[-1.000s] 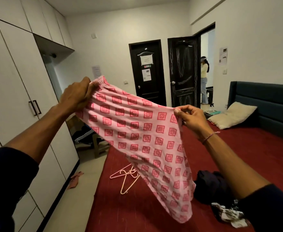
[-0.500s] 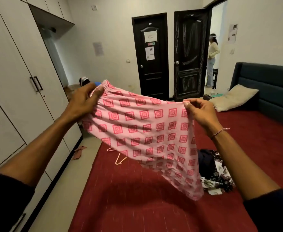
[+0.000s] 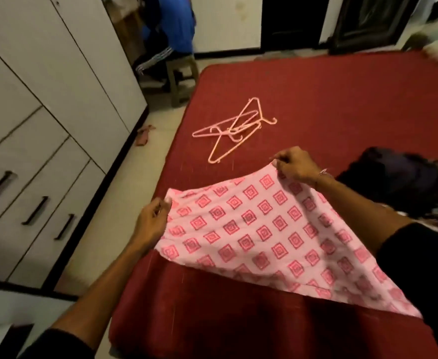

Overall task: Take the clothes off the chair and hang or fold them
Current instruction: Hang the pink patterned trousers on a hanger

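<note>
At nine o'clock the white wardrobe with its dark drawer handles is seen, and a small crumpled reddish scrap lies on the floor beside its base. At eleven o'clock a wooden chair stands near the corner of the bed, and dark and blue clothes are still piled on it, though blur leaves their number unclear. Toward the centre, the left hand is curled on the near left corner of the pink patterned garment, which is pinched between thumb and fingers. The garment is spread over the red bed, its lower edge apparently resting on the cover while the upper edge is lifted. At twelve o'clock a tangle of pink hangers lies on the bed, apart from the cloth. At one o'clock the right hand is closed on the far corner, gripped at the fingertips. At three o'clock a dark heap of clothes sits just beside the right forearm. If the two corners are lowered unevenly, the cloth could be laid skewed or creased, and a crooked fold would follow. The right edge could also be dragged onto the dark heap, or the near hem could slip off the bed edge.
</note>
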The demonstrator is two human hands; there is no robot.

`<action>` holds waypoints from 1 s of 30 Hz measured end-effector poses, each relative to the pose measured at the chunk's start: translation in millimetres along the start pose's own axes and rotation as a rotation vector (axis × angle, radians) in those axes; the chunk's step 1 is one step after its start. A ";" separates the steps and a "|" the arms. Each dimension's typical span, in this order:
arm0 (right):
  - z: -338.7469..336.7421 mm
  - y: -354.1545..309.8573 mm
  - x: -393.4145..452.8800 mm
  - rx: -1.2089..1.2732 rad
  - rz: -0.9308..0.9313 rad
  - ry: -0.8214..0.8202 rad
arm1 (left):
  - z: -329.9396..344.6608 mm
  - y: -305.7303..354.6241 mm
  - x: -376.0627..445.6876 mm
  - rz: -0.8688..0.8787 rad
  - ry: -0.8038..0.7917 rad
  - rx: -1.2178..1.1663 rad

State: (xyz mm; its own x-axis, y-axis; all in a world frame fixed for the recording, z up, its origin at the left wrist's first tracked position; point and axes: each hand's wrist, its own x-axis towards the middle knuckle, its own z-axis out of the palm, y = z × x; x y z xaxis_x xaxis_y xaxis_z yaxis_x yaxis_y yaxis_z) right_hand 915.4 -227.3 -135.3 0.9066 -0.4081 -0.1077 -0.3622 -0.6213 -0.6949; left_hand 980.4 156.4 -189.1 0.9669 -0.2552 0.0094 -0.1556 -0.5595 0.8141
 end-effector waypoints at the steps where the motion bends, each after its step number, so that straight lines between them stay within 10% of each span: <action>1: 47.1 18.9 15.6 -0.024 0.009 -0.046 | 14.4 -42.0 -1.7 -0.045 -0.001 0.022; 8: 282.1 101.9 77.0 -0.162 -0.025 0.013 | 66.1 -229.2 20.7 -0.139 -0.011 0.217; 30: 327.1 115.4 74.4 -0.493 -0.136 0.199 | 90.5 -216.8 50.9 -0.017 0.181 0.917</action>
State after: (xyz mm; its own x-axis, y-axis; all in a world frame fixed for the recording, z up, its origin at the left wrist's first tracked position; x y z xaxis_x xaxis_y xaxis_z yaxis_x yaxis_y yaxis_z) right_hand 1011.9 -110.5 -456.1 0.9113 -0.3909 0.1294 -0.3463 -0.8976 -0.2729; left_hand 1045.1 193.4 -417.7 0.9753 -0.1572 0.1550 -0.1651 -0.9855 0.0399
